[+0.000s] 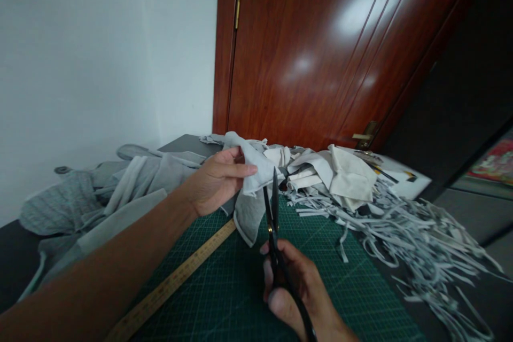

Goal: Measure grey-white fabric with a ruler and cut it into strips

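My left hand (221,179) pinches a piece of light grey fabric (260,164) between thumb and fingers, raised over the green cutting mat (224,283). A lower part of fabric (250,216) hangs beneath, its tip close to the mat. In my right hand (300,283) is a pair of black scissors (272,224), its fingers around the handles. The blades point away from me and stand slightly apart, right beside the fabric's lower right edge. Whether a blade touches the cloth I cannot tell.
A wooden ruler (188,272) lies slantwise on the mat. Heaped grey cloth (108,192) is at the left, folded pale pieces (348,176) at the back right. Thin fabric strips (417,240) pile up along the right. Behind the table are a brown door (304,53) and a white wall (100,53).
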Available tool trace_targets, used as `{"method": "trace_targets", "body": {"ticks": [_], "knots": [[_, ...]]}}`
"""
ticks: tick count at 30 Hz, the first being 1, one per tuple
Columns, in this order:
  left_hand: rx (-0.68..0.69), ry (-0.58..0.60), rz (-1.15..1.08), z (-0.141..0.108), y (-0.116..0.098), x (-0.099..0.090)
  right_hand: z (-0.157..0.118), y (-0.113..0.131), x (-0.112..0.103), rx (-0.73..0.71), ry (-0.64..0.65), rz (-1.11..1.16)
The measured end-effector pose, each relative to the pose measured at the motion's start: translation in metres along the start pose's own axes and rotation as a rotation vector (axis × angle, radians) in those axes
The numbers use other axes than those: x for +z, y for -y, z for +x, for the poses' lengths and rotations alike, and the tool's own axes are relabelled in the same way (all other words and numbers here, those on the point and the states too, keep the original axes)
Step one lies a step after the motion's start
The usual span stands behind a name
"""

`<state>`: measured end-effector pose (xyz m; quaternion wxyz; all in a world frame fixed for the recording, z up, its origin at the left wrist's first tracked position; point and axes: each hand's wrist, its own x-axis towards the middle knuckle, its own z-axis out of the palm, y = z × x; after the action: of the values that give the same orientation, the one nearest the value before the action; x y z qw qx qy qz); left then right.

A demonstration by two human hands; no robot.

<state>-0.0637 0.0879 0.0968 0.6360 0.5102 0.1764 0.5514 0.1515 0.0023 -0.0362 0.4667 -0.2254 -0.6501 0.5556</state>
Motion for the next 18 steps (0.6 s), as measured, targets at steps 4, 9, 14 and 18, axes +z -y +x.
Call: {"method": "trace_targets", "body": {"ticks": [4,9,14,18], "knots": [[-0.012,0.027,-0.032,0.002,0.006,0.004,-0.004,0.003,-0.001,0.035,-0.019,0.010],[0.014,0.045,0.003,0.001,0.010,0.007,-0.007,0.006,-0.001,0.054,-0.003,-0.006],[-0.006,0.112,0.024,-0.003,0.007,0.005,-0.009,0.007,-0.003,0.055,-0.033,-0.049],[-0.030,0.170,0.052,-0.006,0.004,0.004,-0.009,0.013,-0.005,0.055,-0.015,-0.079]]}}
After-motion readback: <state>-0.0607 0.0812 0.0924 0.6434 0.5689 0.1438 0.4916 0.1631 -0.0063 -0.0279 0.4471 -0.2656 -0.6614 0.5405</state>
